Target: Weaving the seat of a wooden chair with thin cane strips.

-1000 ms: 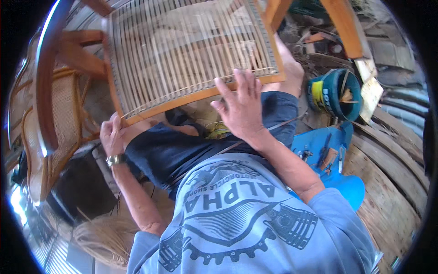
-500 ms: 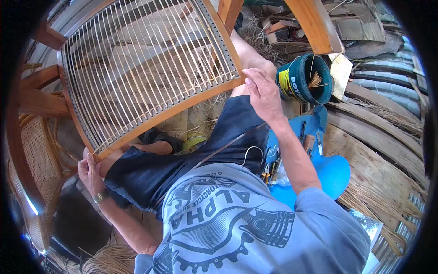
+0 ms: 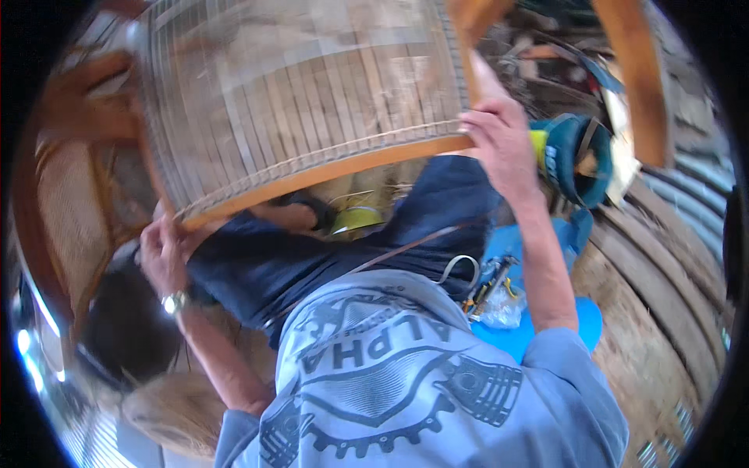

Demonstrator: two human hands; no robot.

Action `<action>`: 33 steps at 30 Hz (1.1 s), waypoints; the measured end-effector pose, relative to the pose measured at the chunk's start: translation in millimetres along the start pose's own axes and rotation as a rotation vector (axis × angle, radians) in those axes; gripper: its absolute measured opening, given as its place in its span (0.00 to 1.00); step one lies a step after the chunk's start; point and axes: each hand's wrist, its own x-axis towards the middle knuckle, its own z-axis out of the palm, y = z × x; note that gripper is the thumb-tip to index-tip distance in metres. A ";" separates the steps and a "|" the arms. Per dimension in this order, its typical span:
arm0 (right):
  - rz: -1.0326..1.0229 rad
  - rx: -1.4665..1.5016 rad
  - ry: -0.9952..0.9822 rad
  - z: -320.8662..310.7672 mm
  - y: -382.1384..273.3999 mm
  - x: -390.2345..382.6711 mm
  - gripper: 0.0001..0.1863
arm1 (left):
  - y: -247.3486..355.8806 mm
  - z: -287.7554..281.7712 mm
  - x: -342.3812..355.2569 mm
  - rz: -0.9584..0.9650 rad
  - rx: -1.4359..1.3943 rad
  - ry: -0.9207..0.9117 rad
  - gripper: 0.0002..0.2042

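Note:
A wooden chair frame (image 3: 335, 168), strung with a row of pale strands (image 3: 304, 109), lies tilted over my knees. Motion smears the strands. At the frame's near left corner my left hand (image 3: 165, 253) is closed on the wood, thumb and fingers pinching the corner. My right hand (image 3: 503, 148) grips the near right corner, with fingers bent over the rail. Dark blue shorts (image 3: 343, 257) show beneath the near rail.
To the right stand a dark teal bucket (image 3: 560, 156) and a wooden chair leg (image 3: 640, 86). Several hand tools (image 3: 493, 287) and a clear plastic bag (image 3: 503, 310) lie on a blue plastic surface (image 3: 583, 321). A woven cane panel (image 3: 69, 222) stands at the left.
The chair frame and both my hands appear shifted right in the picture, and the near rail lies more level. The whole view has swung too. Both hands keep their hold on the corners.

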 end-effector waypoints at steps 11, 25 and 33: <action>0.153 0.057 -0.129 -11.4 -16.7 5.2 0.05 | -4.2 8.8 -0.7 -0.047 -0.175 -0.035 0.11; 0.005 0.369 -0.021 52.8 -134.1 25.5 0.13 | 100.2 70.0 -63.7 0.692 0.181 -0.090 0.06; -0.071 0.230 -0.121 89.5 -137.1 37.4 0.12 | 111.0 129.7 -68.4 0.699 0.179 -0.218 0.06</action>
